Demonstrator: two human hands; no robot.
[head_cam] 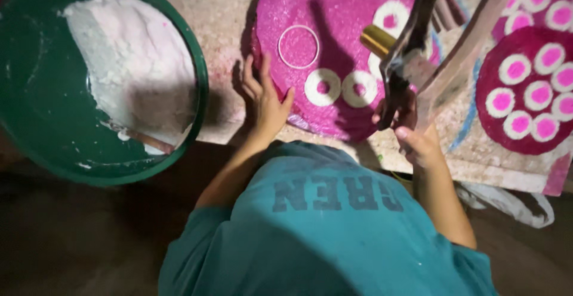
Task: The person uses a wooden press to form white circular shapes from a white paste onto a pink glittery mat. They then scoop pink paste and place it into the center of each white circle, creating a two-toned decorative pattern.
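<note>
A large magenta powder disc (pixel 334 9) lies on the ground in front of me. On it are a thin white ring outline (pixel 298 46) and white rings with pink centres (pixel 323 87). My left hand (pixel 265 102) rests flat at the disc's near left edge, fingers spread, holding nothing. My right hand (pixel 412 135) is closed around the dark handle of a tool (pixel 397 72) held over the disc's right side. A brass-coloured tube (pixel 377 39) sticks out of the tool towards the rings. My teal shirt (pixel 322 224) fills the bottom of the view.
A green basin (pixel 36 111) with white powder (pixel 131 63) and a stick in it stands at the left. At the right is a second magenta disc (pixel 501 129) with several white-and-pink dots. A pale slanted frame (pixel 471 45) crosses above my right hand. White cloth (pixel 513 203) lies at lower right.
</note>
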